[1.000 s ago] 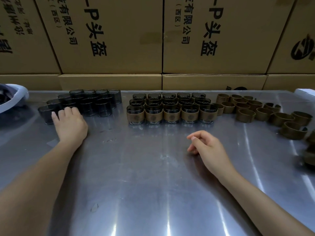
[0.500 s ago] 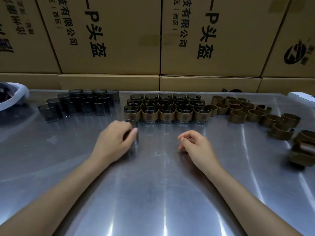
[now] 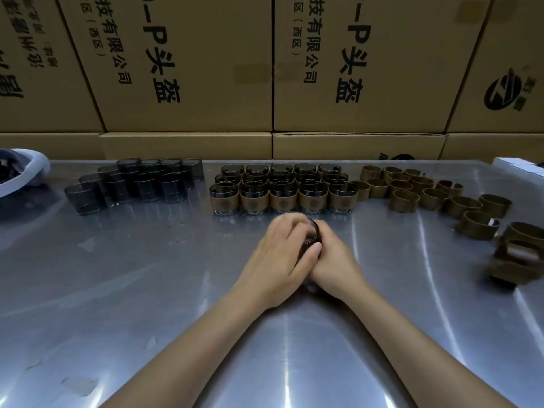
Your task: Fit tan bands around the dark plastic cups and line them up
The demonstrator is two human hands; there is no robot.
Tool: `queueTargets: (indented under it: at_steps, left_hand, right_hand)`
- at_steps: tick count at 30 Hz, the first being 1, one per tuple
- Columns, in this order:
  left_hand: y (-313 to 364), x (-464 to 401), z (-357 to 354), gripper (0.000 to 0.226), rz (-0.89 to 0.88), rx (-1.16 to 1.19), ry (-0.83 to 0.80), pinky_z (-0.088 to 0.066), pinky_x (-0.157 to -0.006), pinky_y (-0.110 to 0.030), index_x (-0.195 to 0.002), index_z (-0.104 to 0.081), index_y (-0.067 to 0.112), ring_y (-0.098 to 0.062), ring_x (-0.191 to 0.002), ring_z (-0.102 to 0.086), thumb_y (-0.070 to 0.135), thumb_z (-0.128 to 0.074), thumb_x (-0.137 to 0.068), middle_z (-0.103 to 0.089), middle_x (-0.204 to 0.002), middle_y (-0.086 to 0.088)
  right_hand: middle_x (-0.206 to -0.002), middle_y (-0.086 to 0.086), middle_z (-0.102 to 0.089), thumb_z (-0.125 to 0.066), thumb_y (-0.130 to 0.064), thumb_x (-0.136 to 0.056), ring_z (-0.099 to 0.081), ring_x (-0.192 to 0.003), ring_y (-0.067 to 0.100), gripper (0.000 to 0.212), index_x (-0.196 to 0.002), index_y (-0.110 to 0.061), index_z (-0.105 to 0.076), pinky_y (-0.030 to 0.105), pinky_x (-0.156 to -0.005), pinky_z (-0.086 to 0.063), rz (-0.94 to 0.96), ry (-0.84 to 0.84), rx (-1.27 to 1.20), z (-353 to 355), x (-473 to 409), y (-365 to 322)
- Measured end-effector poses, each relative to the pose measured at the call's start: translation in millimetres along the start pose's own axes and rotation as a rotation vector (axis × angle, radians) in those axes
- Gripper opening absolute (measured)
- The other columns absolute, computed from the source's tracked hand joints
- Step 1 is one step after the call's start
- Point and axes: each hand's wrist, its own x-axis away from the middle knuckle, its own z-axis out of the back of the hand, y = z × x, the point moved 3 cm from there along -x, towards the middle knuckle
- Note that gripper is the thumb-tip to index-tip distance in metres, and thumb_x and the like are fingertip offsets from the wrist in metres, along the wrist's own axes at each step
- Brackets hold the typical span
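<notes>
Nearest, both hands together at mid-table. Left hand [image 3: 279,257] curled round a dark cup [image 3: 310,235], thumb laid over the front, fingers wrapped across the top. Right hand [image 3: 334,260] tucked in against it from the other side, fingers hidden behind the left; whether gripping the cup or a band, impossible to tell. Cup lifted just off the steel table [image 3: 147,290], tipped toward the right hand, presumably so a band could slide on from that side. No band visible on it.

Just beyond, the banded cups [image 3: 282,198] stood upright in a tight block, five across and several rows deep, tan wraps facing forward. Packed rim to rim, likely to keep the rows straight and leave the near edge free for the next one.

Off to the left, bare cups [image 3: 138,181] clustered loosely, upright, nothing seen inside them. Handy for the left hand, by the look of it.

Off to the right, loose bands [image 3: 426,194] stood on edge like open rings, strung out toward the table's right edge, within the right hand's reach. Some blurred dark shape at the far right, unclear.

At the far left edge, a white bag [image 3: 26,175] with dark contents, too cropped to name.

Behind everything, stacked cartons [image 3: 191,69] walled off the back of the table.
</notes>
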Motion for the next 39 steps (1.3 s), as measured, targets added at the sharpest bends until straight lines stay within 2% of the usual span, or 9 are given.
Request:
queueTargets:
  at_steps: [3,5,8,15,18,26,32,36,39]
  left_hand:
    - [-11,-2,3,0.063,0.170,0.186,0.060,-0.015,-0.107,-0.003,-0.142,-0.036,0.020,0.006,-0.132,-0.024,0.048,-0.051,-0.088,-0.029,-0.139,0.012]
    - [-16,-5,1,0.073,0.291,0.358,-0.002,-0.025,-0.107,-0.006,-0.143,-0.035,0.027,0.010,-0.127,-0.034,0.055,-0.058,-0.080,-0.039,-0.138,0.016]
    - [-18,-7,0,0.058,0.324,0.485,-0.008,-0.045,-0.101,-0.024,-0.122,-0.049,0.040,0.004,-0.114,-0.056,0.060,-0.064,-0.069,-0.061,-0.119,0.019]
    - [-11,-10,0,0.047,0.390,0.709,0.175,-0.047,-0.070,-0.011,-0.098,-0.055,0.016,0.005,-0.080,-0.064,0.026,-0.084,-0.062,-0.065,-0.088,0.010]
    - [-5,-12,0,0.045,0.483,0.728,0.280,-0.048,-0.063,-0.012,-0.092,-0.051,0.011,0.003,-0.070,-0.061,0.022,-0.088,-0.068,-0.062,-0.081,0.004]
    - [-6,-11,7,0.030,0.704,0.901,0.402,-0.051,-0.073,-0.032,-0.065,-0.057,0.022,-0.012,-0.074,-0.061,0.039,-0.065,-0.089,-0.062,-0.072,0.002]
    - [-4,-14,4,0.024,0.733,1.200,0.252,-0.055,-0.063,-0.022,-0.085,-0.077,0.021,-0.012,-0.079,-0.071,0.029,-0.057,-0.096,-0.076,-0.089,-0.002]
    - [-5,-17,0,0.019,0.657,1.209,0.164,-0.054,-0.086,-0.030,-0.104,-0.073,0.024,-0.017,-0.105,-0.068,0.025,-0.057,-0.094,-0.074,-0.109,-0.001]
    - [-7,-17,-2,0.031,0.626,1.315,0.083,-0.057,-0.082,-0.027,-0.121,-0.065,0.017,-0.020,-0.107,-0.067,0.017,-0.059,-0.090,-0.070,-0.120,-0.007]
  right_hand:
    - [-0.100,-0.024,-0.063,-0.068,-0.013,-0.076,-0.061,-0.096,-0.001,0.055,-0.123,-0.036,-0.050,0.032,-0.088,-0.052,0.057,0.087,-0.143,3,0,1]
    - [-0.099,-0.027,-0.064,-0.074,-0.008,-0.072,-0.060,-0.095,-0.008,0.060,-0.120,-0.037,-0.052,0.026,-0.089,-0.052,0.071,0.099,-0.202,4,-2,4]
    - [-0.103,-0.020,-0.066,-0.077,-0.005,-0.070,-0.062,-0.097,-0.001,0.062,-0.120,-0.033,-0.053,0.031,-0.090,-0.053,0.102,0.095,-0.243,3,-4,6]
    - [-0.102,-0.030,-0.063,-0.081,-0.008,-0.066,-0.062,-0.096,-0.002,0.064,-0.109,-0.045,-0.051,0.030,-0.084,-0.054,0.212,0.118,-0.218,5,0,-2]
    - [-0.103,-0.027,-0.064,-0.080,-0.027,-0.062,-0.061,-0.098,-0.003,0.059,-0.107,-0.050,-0.050,0.025,-0.081,-0.053,0.252,0.104,-0.190,4,6,-11]
    - [-0.107,-0.021,-0.065,-0.088,-0.026,-0.064,-0.062,-0.102,-0.001,0.067,-0.119,-0.037,-0.053,0.030,-0.085,-0.054,0.287,0.099,-0.185,2,7,-13]
    - [-0.096,-0.014,-0.068,-0.090,-0.003,-0.059,-0.065,-0.090,-0.004,0.064,-0.107,-0.027,-0.055,0.013,-0.076,-0.050,0.193,0.154,-0.389,5,-2,-2]
    - [-0.100,-0.008,-0.067,-0.087,0.003,-0.061,-0.065,-0.092,0.001,0.061,-0.107,-0.022,-0.055,0.017,-0.080,-0.052,0.177,0.167,-0.490,8,-5,0]
    - [-0.105,0.003,-0.067,-0.085,0.004,-0.064,-0.066,-0.097,0.012,0.057,-0.110,-0.016,-0.056,0.027,-0.085,-0.054,0.148,0.163,-0.538,8,-6,2]
